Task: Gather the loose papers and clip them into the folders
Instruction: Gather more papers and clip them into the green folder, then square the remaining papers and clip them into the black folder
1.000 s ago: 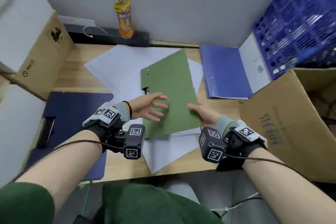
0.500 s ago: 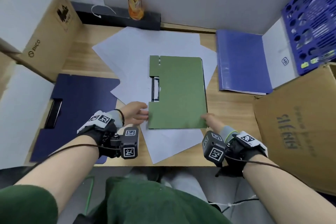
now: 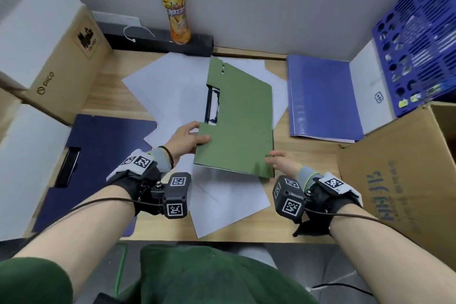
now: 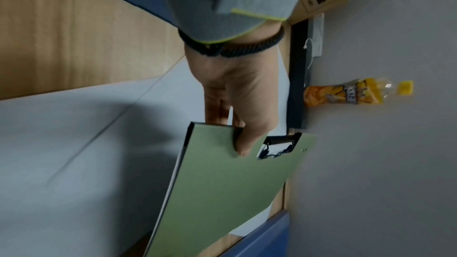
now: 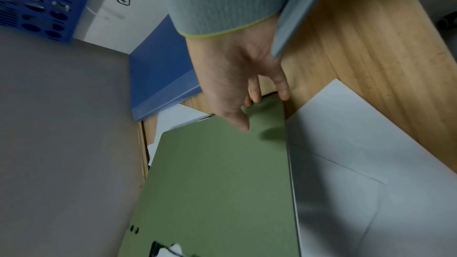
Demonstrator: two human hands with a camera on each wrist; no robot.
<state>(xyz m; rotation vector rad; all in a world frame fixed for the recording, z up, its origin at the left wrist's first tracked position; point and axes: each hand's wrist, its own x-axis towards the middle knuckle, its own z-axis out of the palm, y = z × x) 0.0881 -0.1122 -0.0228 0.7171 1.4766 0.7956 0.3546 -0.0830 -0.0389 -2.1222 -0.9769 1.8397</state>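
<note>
A green folder (image 3: 239, 126) with a black clip (image 3: 212, 103) on its left edge is held between both hands above the desk's middle. My left hand (image 3: 190, 139) grips its left edge just below the clip (image 4: 277, 148), thumb on top, fingers underneath. My right hand (image 3: 281, 161) pinches the near right corner, thumb on the green cover (image 5: 217, 183). Loose white papers (image 3: 170, 86) lie spread under the folder and towards the near edge (image 3: 229, 202). An open navy folder (image 3: 98, 155) lies to the left, a blue folder (image 3: 320, 99) to the right.
A yellow drink bottle (image 3: 176, 7) stands on a black strip (image 3: 153, 41) against the back wall. Cardboard boxes flank the desk at left (image 3: 66, 69) and right (image 3: 394, 180). A blue crate (image 3: 419, 32) leans at the far right.
My left hand has closed on the green folder's left edge. The folder, flat on the papers half a second ago, now sits tilted with its near edge lifted between both hands.
</note>
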